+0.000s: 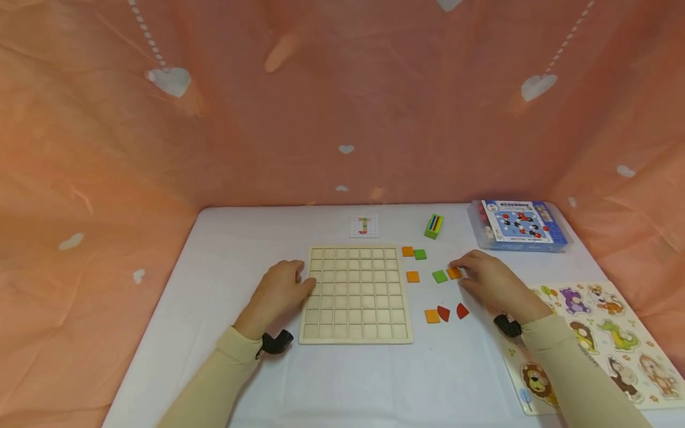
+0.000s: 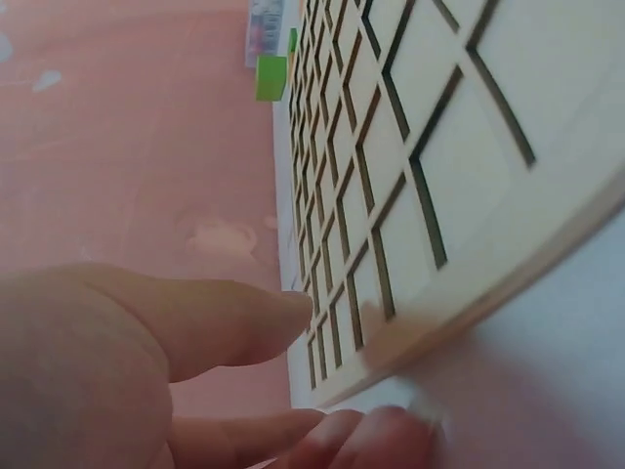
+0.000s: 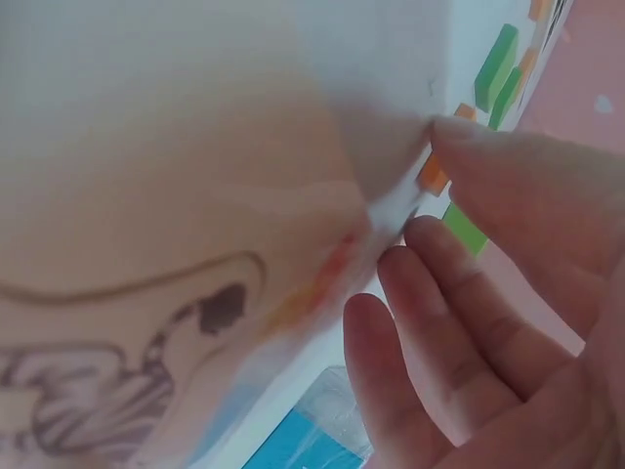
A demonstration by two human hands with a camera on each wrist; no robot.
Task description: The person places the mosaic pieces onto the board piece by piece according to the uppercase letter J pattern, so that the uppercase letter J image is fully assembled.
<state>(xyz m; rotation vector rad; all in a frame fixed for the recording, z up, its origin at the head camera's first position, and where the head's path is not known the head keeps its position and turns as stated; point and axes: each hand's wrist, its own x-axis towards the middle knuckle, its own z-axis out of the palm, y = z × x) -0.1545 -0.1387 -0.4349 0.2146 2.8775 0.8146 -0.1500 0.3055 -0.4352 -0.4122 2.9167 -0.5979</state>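
In the head view my left hand (image 1: 279, 291) rests at the left edge of the wooden grid board (image 1: 355, 341); the left wrist view shows its extended thumb (image 2: 234, 318) by the board's edge (image 2: 459, 327). My right hand (image 1: 489, 279) is over an orange square tile (image 1: 453, 273), thumb and forefinger apart around it. In the right wrist view that hand (image 3: 508, 313) has loosely bent fingers near an orange tile (image 3: 436, 174). A green tile (image 1: 440, 276) lies just left of it. The board's cells hold no tiles.
Other orange tiles (image 1: 413, 277), a green tile (image 1: 420, 254) and red wedge pieces (image 1: 462, 311) lie right of the board. Behind are a pattern card (image 1: 364, 226), a green block (image 1: 434, 226) and a plastic box (image 1: 519, 223). An animal puzzle (image 1: 594, 309) is under my right forearm.
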